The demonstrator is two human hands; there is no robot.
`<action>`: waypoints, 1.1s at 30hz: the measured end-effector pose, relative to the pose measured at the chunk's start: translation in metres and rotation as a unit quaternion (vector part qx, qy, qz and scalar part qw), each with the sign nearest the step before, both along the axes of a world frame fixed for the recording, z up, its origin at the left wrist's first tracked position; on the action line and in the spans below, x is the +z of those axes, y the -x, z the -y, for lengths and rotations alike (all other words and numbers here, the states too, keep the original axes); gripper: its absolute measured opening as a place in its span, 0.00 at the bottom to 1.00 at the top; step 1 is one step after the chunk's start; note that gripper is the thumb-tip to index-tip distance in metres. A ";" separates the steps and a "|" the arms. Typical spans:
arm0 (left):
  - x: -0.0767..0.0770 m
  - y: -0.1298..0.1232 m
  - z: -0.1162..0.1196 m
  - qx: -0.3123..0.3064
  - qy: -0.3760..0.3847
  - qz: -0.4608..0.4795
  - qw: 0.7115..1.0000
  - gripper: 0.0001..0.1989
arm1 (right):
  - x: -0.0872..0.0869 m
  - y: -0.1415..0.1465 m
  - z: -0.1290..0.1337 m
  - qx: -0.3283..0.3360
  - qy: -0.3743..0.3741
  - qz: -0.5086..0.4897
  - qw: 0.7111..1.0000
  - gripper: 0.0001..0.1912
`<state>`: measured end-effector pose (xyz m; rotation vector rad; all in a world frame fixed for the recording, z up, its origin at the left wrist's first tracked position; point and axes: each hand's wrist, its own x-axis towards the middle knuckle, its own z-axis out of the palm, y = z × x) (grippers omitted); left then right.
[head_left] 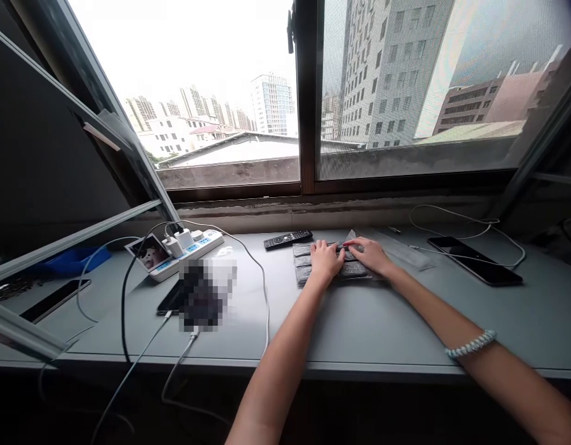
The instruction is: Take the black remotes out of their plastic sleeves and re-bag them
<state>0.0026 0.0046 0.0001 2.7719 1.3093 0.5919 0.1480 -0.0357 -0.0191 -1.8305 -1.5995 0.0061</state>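
A flat package of dark grey strips in clear plastic [304, 261] lies on the grey desk near the window. My left hand [326, 261] rests on its middle, fingers stretched forward over the strips. From the right, my right hand [369, 254] reaches over the same package, its thumb and fingertips drawn together at the plastic. A small red spot shows by those fingertips, too small to name. Beneath both hands, part of the package is hidden.
A black remote control [288, 240] lies behind the package. To the right are a clear plastic sleeve [408, 252] and a dark tablet [475, 261] with a white cable. A white power strip [188, 254], a photo [149, 253] and phones with cables occupy the left side.
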 end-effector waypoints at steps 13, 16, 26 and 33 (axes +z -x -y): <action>0.018 0.033 -0.038 0.196 0.017 0.121 0.973 0.18 | 0.003 -0.036 0.011 -0.222 0.092 0.069 0.968 0.22; 0.014 0.040 -0.044 0.241 0.034 0.125 0.962 0.20 | 0.000 -0.041 0.010 -0.215 0.138 0.091 0.963 0.20; 0.003 0.056 -0.057 0.264 0.015 0.284 0.921 0.17 | -0.002 -0.051 0.011 -0.183 0.044 0.023 0.982 0.11; -0.001 0.056 -0.058 0.215 -0.072 0.395 0.890 0.18 | 0.035 -0.017 0.025 -0.075 -0.269 -0.010 0.960 0.16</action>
